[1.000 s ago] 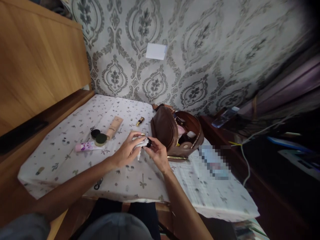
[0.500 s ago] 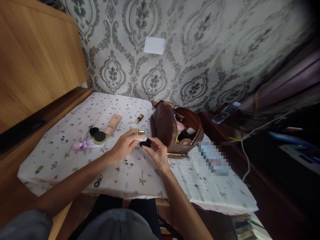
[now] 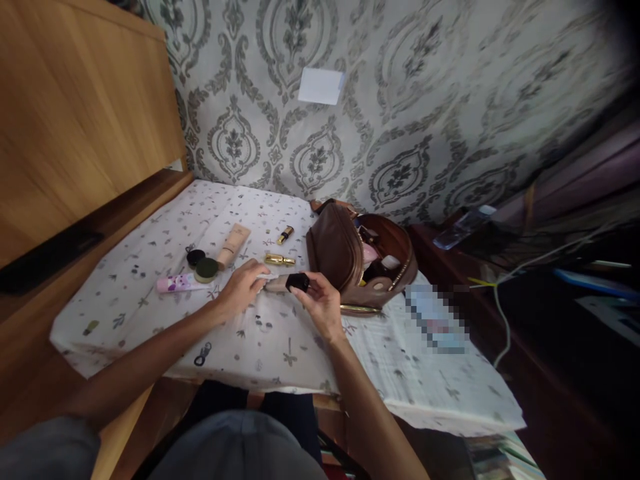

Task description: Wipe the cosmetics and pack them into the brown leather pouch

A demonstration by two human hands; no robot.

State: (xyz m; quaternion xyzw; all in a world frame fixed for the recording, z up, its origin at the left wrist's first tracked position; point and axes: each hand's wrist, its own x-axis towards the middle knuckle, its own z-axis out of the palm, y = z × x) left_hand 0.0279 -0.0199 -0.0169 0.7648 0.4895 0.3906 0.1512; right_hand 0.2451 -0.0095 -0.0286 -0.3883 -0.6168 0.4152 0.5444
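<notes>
Black-capped bottle (image 3: pixel 277 285): right hand (image 3: pixel 323 305) pinches its cap (image 3: pixel 298 283); left hand (image 3: pixel 241 292) pinches white tissue (image 3: pixel 265 276).

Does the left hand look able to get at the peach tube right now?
Probably yes: the peach tube lies just beyond the left hand, with no object visible between them, though that hand is occupied with a white tissue-like piece.

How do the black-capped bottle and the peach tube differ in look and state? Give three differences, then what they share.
The bottle is held in the right hand; the peach tube lies on the patterned cloth.
The bottle ends in a black cap; the tube's wide, flat peach end points toward the wall.
The bottle is partly hidden by the left hand; the tube is untouched.
Both have beige-toned bodies.
</notes>
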